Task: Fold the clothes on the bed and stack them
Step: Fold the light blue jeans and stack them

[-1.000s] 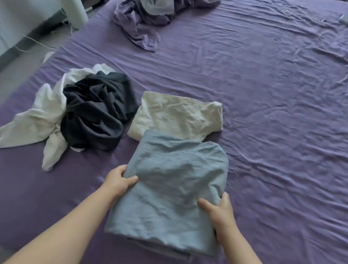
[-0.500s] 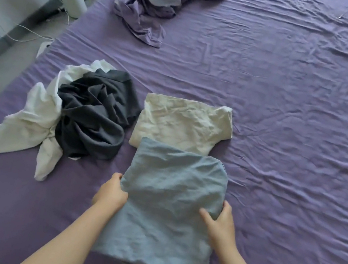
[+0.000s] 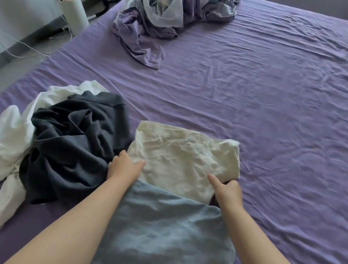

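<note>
1. My left hand (image 3: 124, 165) – fingers curled, gripping the cream shirt's (image 3: 183, 159) left edge.
2. My right hand (image 3: 226, 190) – thumb on top, gripping its right edge.
3. Grey shirt (image 3: 164, 239) lies folded just below, between my arms on the bed (image 3: 282, 125).

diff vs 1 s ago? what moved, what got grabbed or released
Both hands let go of the blue folded garment and moved forward: left hand and right hand now grip the near corners of the cream folded garment. The dark and white pile and the bedding heap stayed put.
</note>
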`<state>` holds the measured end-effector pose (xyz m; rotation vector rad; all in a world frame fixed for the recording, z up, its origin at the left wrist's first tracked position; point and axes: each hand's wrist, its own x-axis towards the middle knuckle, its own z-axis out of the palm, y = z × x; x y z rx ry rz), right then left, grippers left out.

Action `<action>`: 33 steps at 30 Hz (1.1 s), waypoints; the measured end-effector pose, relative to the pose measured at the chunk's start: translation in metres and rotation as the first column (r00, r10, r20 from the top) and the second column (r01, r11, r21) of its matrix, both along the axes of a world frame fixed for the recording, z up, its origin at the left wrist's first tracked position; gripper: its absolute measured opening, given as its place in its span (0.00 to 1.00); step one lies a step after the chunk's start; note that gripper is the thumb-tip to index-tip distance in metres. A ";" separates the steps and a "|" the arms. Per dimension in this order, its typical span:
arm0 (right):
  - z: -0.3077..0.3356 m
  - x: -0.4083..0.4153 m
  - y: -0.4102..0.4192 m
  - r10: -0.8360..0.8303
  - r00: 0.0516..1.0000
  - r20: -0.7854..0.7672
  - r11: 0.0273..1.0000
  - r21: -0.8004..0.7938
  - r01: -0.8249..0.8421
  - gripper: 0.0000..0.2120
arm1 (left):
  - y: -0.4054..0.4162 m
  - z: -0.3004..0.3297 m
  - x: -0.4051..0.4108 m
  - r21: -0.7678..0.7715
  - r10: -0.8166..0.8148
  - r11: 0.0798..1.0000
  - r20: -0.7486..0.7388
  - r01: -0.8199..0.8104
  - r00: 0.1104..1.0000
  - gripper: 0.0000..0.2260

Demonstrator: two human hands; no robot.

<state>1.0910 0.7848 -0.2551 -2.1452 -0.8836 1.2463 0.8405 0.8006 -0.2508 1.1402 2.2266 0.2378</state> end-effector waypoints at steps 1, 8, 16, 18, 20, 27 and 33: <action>-0.001 -0.003 0.003 -0.007 1.000 0.010 1.000 -0.018 0.007 0.25 | 0.004 -0.003 -0.002 -0.007 0.038 0.999 0.017 -0.038 0.999 0.31; 0.005 -0.014 0.004 -0.061 0.963 -0.264 0.995 -0.087 0.039 0.27 | 0.017 -0.001 -0.004 -0.092 0.096 0.992 0.148 -0.083 0.984 0.21; 0.030 -0.019 0.010 -0.063 0.898 -0.436 0.991 0.082 0.109 0.19 | 0.016 0.024 0.008 0.290 0.028 0.952 0.224 -0.095 0.974 0.13; 0.043 -0.017 0.022 -0.027 0.907 -0.421 0.977 0.179 0.112 0.22 | 0.025 0.043 0.006 0.367 0.004 0.926 0.216 -0.085 0.976 0.14; 0.058 -0.015 0.027 -0.007 0.919 -0.393 0.965 0.237 0.108 0.23 | 0.030 0.062 0.003 0.407 -0.030 0.912 0.208 -0.058 0.978 0.14; 0.079 -0.011 -0.050 -0.059 0.929 -0.365 0.980 0.156 0.123 0.20 | -0.036 0.103 0.004 0.264 -0.074 0.965 0.208 0.017 0.975 0.16; 0.073 -0.018 -0.174 -0.163 0.922 -0.350 0.977 0.073 0.201 0.21 | -0.136 0.097 0.001 0.115 -0.042 0.993 0.314 0.006 0.948 0.13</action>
